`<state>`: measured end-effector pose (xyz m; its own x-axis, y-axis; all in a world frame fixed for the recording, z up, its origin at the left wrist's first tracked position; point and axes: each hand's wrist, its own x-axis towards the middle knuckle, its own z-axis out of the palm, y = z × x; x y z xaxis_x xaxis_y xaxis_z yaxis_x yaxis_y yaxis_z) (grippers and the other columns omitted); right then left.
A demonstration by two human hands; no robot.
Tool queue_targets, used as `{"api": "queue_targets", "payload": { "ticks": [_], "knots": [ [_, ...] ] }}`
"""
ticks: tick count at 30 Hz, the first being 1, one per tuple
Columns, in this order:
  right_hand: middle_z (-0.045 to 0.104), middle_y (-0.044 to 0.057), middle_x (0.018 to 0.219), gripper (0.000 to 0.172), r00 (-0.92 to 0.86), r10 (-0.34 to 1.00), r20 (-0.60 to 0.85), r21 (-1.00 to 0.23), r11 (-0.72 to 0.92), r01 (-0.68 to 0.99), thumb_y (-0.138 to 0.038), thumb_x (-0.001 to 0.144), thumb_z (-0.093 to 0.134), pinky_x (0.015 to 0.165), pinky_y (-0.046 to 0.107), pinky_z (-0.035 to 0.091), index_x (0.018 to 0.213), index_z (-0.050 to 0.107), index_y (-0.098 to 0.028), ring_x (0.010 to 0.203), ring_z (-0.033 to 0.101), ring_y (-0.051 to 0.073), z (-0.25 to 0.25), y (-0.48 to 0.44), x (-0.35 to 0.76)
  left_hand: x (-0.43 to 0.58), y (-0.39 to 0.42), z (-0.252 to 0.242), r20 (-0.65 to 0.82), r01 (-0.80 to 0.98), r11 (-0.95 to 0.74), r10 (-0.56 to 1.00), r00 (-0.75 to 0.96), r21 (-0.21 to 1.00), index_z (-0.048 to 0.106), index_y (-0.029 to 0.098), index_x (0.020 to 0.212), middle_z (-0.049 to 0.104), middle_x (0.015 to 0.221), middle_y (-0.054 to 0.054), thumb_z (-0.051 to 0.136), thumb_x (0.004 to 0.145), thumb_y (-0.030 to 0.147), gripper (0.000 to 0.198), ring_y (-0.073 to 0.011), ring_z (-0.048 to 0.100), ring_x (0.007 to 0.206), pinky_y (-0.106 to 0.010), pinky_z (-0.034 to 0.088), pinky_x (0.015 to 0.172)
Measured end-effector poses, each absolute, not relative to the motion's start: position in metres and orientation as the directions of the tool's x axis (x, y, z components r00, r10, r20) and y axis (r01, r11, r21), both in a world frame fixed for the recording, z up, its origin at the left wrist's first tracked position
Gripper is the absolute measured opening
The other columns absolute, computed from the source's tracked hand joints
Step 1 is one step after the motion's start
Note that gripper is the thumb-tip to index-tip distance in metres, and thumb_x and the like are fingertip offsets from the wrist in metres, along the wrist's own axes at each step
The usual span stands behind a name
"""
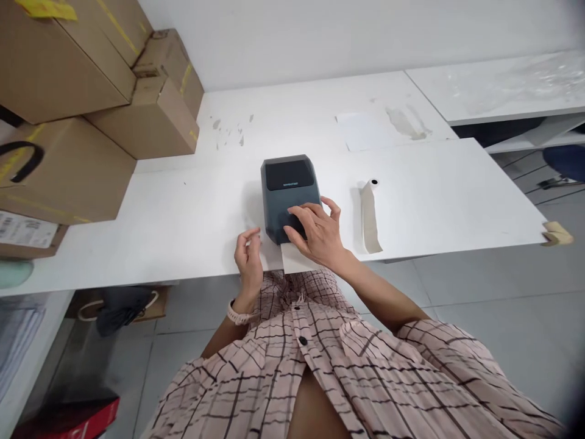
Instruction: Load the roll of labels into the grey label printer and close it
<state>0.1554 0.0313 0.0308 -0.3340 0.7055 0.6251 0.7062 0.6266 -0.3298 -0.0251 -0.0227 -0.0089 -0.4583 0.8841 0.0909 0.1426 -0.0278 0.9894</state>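
Right hand, fingers half-spread, is over the dark device.
Left hand, empty, loosely curved at its seven o'clock, could steady it; right fingertip contact is unclear.

Boxes with yellow tape are stacked at the desk's left. Clear plastic lies far right; a beige guard caps the right corner. Something red sits low left.
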Motion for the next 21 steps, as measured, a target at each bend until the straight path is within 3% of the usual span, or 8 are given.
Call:
{"api": "queue_targets", "payload": {
  "ticks": [3, 6, 8, 10, 12, 16, 21],
  "knots": [
    [0.08, 0.004, 0.11, 0.03, -0.26, 0.785, 0.562, -0.557, 0.592, 0.582, -0.047, 0.104, 0.056, 0.122, 0.054, 0.032, 0.127, 0.06, -0.029, 0.115, 0.07, 0.026, 0.036, 0.033, 0.167, -0.015, -0.007, 0.0, 0.14, 0.113, -0.105, 0.915, -0.379, 0.988, 0.061, 0.028, 0.142, 0.059, 0.155, -0.008, 0.055, 0.1, 0.053, 0.05, -0.0256, 0.055, 0.144, -0.039, 0.049, 0.116],
    [0.074, 0.008, 0.134, 0.045, 0.035, 0.903, 0.429, -0.857, 0.395, 0.331, -0.055, 0.105, 0.048, 0.121, 0.055, 0.04, 0.144, 0.051, -0.031, 0.133, 0.063, 0.026, 0.022, 0.032, 0.183, -0.004, 0.0, -0.004, 0.087, 0.023, -0.084, 0.947, -0.308, 0.996, 0.049, 0.029, 0.156, 0.043, 0.169, -0.006, 0.05, 0.101, 0.059, 0.063, -0.0263, 0.039, 0.158, -0.04, 0.039, 0.127],
    [0.062, 0.01, 0.152, 0.054, 0.168, 0.95, 0.262, -0.957, 0.235, 0.169, -0.061, 0.107, 0.037, 0.123, 0.054, 0.04, 0.149, 0.049, -0.029, 0.145, 0.054, 0.026, 0.004, 0.029, 0.189, 0.001, 0.001, -0.012, 0.053, -0.024, -0.063, 0.958, -0.28, 0.998, 0.041, 0.029, 0.162, 0.037, 0.173, -0.005, 0.044, 0.102, 0.063, 0.068, -0.0252, 0.033, 0.16, -0.04, 0.035, 0.13],
    [0.051, 0.008, 0.163, 0.062, 0.147, 0.979, 0.139, -0.988, 0.126, 0.093, -0.066, 0.105, 0.035, 0.128, 0.053, 0.035, 0.152, 0.049, -0.028, 0.154, 0.044, 0.026, -0.011, 0.023, 0.188, 0.005, 0.002, -0.021, 0.043, -0.049, -0.059, 0.961, -0.272, 0.997, 0.035, 0.029, 0.165, 0.035, 0.174, -0.004, 0.035, 0.103, 0.066, 0.072, -0.0239, 0.032, 0.161, -0.04, 0.034, 0.131],
    [0.047, 0.006, 0.167, 0.067, 0.098, 0.989, 0.108, -0.992, 0.101, 0.078, -0.07, 0.103, 0.037, 0.132, 0.05, 0.029, 0.154, 0.049, -0.029, 0.157, 0.039, 0.025, -0.02, 0.018, 0.183, 0.007, 0.003, -0.026, 0.059, -0.024, -0.069, 0.953, -0.297, 0.997, 0.033, 0.029, 0.165, 0.033, 0.174, -0.003, 0.029, 0.104, 0.068, 0.073, -0.0231, 0.028, 0.162, -0.041, 0.032, 0.132],
    [0.046, 0.003, 0.167, 0.07, 0.085, 0.979, 0.185, -0.98, 0.177, 0.095, -0.074, 0.102, 0.036, 0.134, 0.049, 0.026, 0.156, 0.048, -0.031, 0.158, 0.037, 0.026, -0.01, 0.02, 0.18, 0.004, 0.01, -0.013, 0.141, 0.101, -0.113, 0.933, -0.331, 0.988, 0.042, 0.03, 0.161, 0.027, 0.176, 0.001, 0.024, 0.102, 0.072, 0.074, -0.0221, 0.014, 0.166, -0.039, 0.022, 0.135],
    [0.033, -0.001, 0.173, 0.078, -0.001, 0.932, 0.363, -0.915, 0.357, 0.19, -0.077, 0.102, 0.016, 0.133, 0.053, 0.027, 0.167, 0.027, -0.036, 0.162, 0.029, 0.028, 0.026, 0.068, 0.185, -0.017, 0.052, 0.029, 0.306, 0.124, -0.285, 0.93, -0.204, 0.95, 0.046, 0.035, 0.158, 0.043, 0.17, 0.002, 0.021, 0.102, 0.073, 0.072, -0.0247, 0.031, 0.161, -0.043, 0.028, 0.133]
  ]
}}
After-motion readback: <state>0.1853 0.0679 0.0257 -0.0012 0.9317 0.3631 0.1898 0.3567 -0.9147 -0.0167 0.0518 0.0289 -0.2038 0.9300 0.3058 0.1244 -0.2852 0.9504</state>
